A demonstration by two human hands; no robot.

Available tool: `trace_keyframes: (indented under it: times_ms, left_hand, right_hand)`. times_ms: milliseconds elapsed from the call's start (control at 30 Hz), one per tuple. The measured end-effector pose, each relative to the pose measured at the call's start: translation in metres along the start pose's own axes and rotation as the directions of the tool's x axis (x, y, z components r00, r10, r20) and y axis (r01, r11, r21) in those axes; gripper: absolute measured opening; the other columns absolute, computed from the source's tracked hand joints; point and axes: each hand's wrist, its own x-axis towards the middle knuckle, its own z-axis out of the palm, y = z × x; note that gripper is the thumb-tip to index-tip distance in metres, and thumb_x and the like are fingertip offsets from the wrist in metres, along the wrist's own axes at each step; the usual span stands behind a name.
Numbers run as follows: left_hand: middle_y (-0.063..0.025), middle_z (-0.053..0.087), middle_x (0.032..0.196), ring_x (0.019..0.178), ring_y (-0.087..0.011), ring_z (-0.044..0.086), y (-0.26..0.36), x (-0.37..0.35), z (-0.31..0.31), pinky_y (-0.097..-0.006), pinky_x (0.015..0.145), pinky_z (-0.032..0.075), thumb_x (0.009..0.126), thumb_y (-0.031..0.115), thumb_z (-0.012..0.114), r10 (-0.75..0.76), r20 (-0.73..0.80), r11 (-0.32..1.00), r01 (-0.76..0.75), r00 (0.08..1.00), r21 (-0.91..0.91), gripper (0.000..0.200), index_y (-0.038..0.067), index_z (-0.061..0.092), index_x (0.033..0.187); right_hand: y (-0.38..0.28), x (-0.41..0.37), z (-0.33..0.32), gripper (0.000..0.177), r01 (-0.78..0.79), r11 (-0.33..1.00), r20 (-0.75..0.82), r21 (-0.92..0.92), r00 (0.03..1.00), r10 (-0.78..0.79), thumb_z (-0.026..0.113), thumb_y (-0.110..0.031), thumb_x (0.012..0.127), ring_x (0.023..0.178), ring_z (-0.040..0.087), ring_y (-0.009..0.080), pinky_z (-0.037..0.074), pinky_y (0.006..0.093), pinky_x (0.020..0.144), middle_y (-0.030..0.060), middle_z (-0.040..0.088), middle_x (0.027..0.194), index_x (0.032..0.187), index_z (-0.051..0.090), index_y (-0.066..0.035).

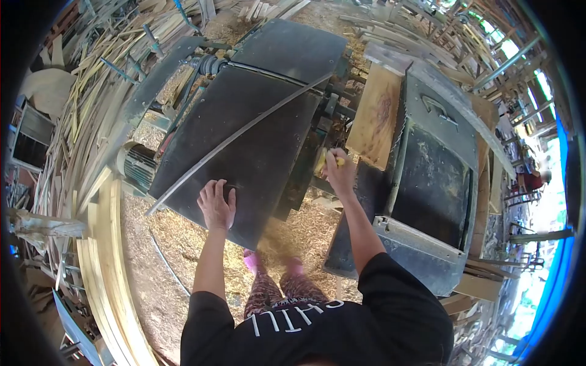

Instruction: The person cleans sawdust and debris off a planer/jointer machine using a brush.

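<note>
My left hand point(217, 206) lies with fingers apart on the dark flat machine table point(244, 131), close to its near edge. A long thin strip point(238, 133) runs diagonally across that table, just beyond my left fingers and not held. My right hand point(339, 174) is closed around a small yellow object point(340, 161), mostly hidden by my fingers, so its kind cannot be made out. That hand is in the gap between the machine table and a wide wooden board point(375, 116).
A second dark metal machine point(436, 183) stands on the right. An electric motor point(139, 163) sits by the left machine. Long planks point(107, 244) and piled offcuts point(91, 116) line the left side. Wood shavings point(165, 262) cover the ground around my feet.
</note>
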Motion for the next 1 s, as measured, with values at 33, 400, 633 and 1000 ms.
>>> trace_keyframes:
  times_ms: [33,400,633,1000]
  left_hand:
    - [-0.0059,0.050,0.120,0.113,-0.0274,0.046,0.000,-0.001,0.000,-0.0444,0.093,0.037,0.089,0.037,0.056,-0.003,0.002,1.000,0.003,1.000,-0.001,0.036,0.017,0.053,0.119]
    - [-0.0042,0.049,0.122,0.116,-0.0266,0.044,0.001,0.002,0.000,-0.0438,0.095,0.035,0.088,0.038,0.056,-0.081,0.047,0.996,0.082,0.996,-0.018,0.035,0.020,0.053,0.119]
    - [-0.0043,0.049,0.122,0.116,-0.0267,0.044,0.000,0.001,0.001,-0.0437,0.096,0.035,0.088,0.037,0.057,-0.087,0.044,0.996,0.088,0.995,-0.017,0.036,0.020,0.053,0.119]
    - [-0.0053,0.049,0.119,0.114,-0.0282,0.045,0.003,0.005,0.001,-0.0445,0.096,0.036,0.088,0.035,0.058,-0.076,0.015,0.997,0.077,0.997,-0.028,0.035,0.019,0.053,0.118]
  right_hand:
    - [0.019,0.011,0.007,0.014,-0.004,1.000,0.013,-0.002,1.000,0.004,0.056,-0.012,0.086,0.057,0.062,0.0158,0.049,0.0281,0.047,0.0094,0.059,0.068,0.084,0.061,0.001]
    - [0.021,0.085,0.014,0.020,-0.031,0.992,0.003,-0.122,1.000,0.031,0.053,-0.017,0.082,0.060,0.064,0.0269,0.051,0.0350,0.060,0.0163,0.063,0.065,0.078,0.061,0.001]
    - [-0.013,0.096,-0.004,0.020,-0.227,0.941,0.187,-0.252,0.943,0.277,0.052,-0.015,0.080,0.051,0.065,0.0241,0.051,0.0328,0.052,0.0148,0.062,0.062,0.077,0.060,0.002]
    - [-0.013,0.075,0.001,0.015,-0.186,0.976,0.098,-0.112,0.975,0.197,0.053,-0.012,0.085,0.051,0.064,0.0202,0.049,0.0295,0.044,0.0075,0.055,0.062,0.078,0.056,0.000]
